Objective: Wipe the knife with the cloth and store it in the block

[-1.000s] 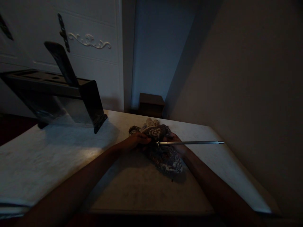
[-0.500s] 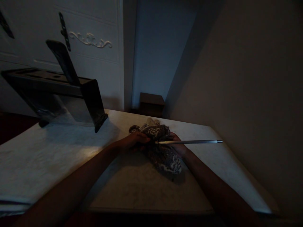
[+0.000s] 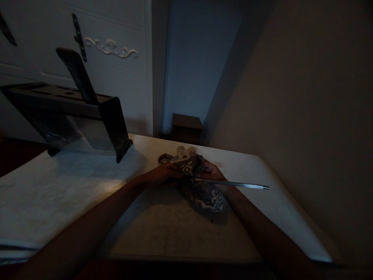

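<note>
A thin metal rod, like a sharpening steel, sticks out to the right from a bundled patterned cloth on the pale table. My left hand is closed on the left end of the bundle, where the rod's handle seems hidden in the cloth. My right hand lies under the rod against the cloth, fingers partly covered. The room is dim.
A dark knife block with one handle sticking up stands at the table's back left. A white door with scroll trim is behind it. A small brown box sits beyond the far edge. A bare wall runs along the right.
The rod's free end has dropped and swung slightly toward me, from level to sloping down to the right. The cloth has bunched closer round the hands.
</note>
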### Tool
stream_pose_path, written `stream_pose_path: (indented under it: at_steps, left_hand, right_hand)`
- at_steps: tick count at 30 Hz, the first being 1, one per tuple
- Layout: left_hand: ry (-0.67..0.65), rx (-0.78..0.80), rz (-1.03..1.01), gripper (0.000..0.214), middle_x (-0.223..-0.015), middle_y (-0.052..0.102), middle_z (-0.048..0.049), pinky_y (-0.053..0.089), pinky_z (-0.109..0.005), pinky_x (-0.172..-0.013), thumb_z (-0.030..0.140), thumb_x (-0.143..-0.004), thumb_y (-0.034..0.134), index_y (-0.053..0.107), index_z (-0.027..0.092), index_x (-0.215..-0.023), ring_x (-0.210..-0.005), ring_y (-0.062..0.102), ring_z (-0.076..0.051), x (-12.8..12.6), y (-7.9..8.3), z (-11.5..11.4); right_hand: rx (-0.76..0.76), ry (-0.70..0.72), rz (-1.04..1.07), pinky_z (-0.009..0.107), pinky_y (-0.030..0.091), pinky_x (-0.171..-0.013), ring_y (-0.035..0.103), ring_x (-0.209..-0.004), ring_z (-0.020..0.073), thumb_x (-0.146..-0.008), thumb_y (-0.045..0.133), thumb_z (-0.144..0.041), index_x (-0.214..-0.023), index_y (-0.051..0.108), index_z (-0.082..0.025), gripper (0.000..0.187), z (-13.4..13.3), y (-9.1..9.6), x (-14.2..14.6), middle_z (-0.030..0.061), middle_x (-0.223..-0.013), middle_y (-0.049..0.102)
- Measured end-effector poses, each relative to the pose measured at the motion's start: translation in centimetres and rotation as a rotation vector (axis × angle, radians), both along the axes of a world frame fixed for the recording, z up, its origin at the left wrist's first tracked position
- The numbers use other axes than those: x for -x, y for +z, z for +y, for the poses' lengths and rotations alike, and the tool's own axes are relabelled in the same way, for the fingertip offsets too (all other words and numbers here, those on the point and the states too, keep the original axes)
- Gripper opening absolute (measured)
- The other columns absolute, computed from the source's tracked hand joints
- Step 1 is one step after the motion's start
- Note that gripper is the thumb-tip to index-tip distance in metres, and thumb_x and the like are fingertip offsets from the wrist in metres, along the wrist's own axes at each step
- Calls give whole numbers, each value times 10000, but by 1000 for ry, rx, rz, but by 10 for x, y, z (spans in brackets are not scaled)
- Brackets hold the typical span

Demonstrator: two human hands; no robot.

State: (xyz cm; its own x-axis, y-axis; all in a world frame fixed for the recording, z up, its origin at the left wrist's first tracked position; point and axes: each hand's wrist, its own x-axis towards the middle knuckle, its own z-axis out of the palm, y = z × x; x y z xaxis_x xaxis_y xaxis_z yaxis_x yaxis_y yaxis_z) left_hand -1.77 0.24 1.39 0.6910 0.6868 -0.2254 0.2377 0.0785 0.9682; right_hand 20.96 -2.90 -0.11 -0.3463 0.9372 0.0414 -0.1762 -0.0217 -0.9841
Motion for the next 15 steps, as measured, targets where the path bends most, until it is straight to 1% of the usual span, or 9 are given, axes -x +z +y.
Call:
stream_pose_path:
  at_steps: [4, 7, 9, 12, 15]
  left_hand:
    - [39, -4, -43, 432, -464, 493, 9, 234, -214, -351, 536, -709, 665, 576, 138, -568, -355, 374, -67, 0, -7, 2]
    - [75, -40, -80, 483, -465, 481, 8, 234, -216, -374, 588, -715, 652, 564, 137, -563, -377, 381, -70, 0, -10, 2]
    - [89, -80, -99, 508, -483, 486, 3, 240, -217, -397, 610, -730, 634, 562, 135, -564, -404, 390, -73, 0, -11, 1]
    - [74, -135, -121, 530, -528, 506, -3, 258, -222, -432, 633, -754, 606, 571, 132, -585, -453, 405, -81, -1, -10, -1]
    - [71, -199, -133, 526, -546, 479, 8, 254, -219, -458, 627, -784, 579, 574, 132, -608, -497, 391, -85, -2, -10, -3]
  right_hand:
    - [-2, -85, 37, 315, 525, -780, 691, -812, 191, -605, 856, -314, -936, 734, -238, 361, -1, 1, 7, -2, -856, 749]
    - [39, -132, 45, 327, 533, -768, 694, -795, 200, -603, 854, -322, -953, 731, -241, 379, -2, 3, 11, 0, -842, 749]
    - [78, -137, 62, 330, 536, -756, 695, -771, 198, -601, 855, -327, -963, 725, -236, 395, -3, 5, 12, 2, -840, 749]
    - [139, -132, 99, 318, 538, -714, 693, -726, 188, -597, 854, -322, -950, 716, -223, 392, -3, 7, 11, -2, -822, 747]
    - [172, -111, 125, 307, 538, -693, 691, -692, 180, -591, 855, -310, -923, 713, -204, 377, -3, 8, 9, -1, -786, 742]
